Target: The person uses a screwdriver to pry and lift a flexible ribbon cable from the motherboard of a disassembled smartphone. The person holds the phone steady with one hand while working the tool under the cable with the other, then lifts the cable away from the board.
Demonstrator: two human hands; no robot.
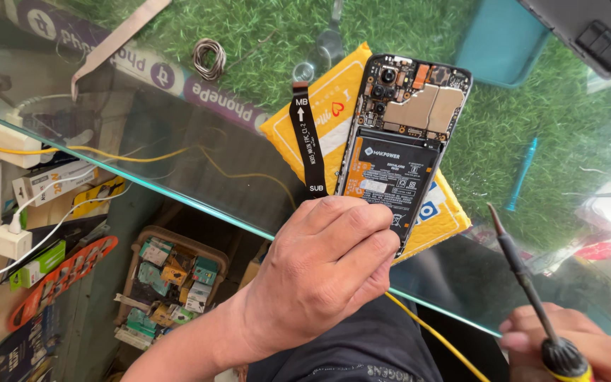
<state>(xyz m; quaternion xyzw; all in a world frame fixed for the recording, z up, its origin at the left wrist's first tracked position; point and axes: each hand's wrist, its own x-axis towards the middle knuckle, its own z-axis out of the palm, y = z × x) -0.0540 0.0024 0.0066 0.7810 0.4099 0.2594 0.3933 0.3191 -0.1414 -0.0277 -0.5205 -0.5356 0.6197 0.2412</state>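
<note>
Fingers of the left hand (327, 265) curl onto the opened phone (401, 141) (back cover off), right hand (567, 346) clamping a screwdriver (525, 279).

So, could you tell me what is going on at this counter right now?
A person has an opened phone lying back-up on a yellow padded envelope on a glass counter. The left hand steadies the phone's lower end, beside a black flex ribbon cable. The right hand holds a screwdriver, its tip raised clear of the phone. The battery and circuit board are exposed. Tweezers lie further back.
</note>
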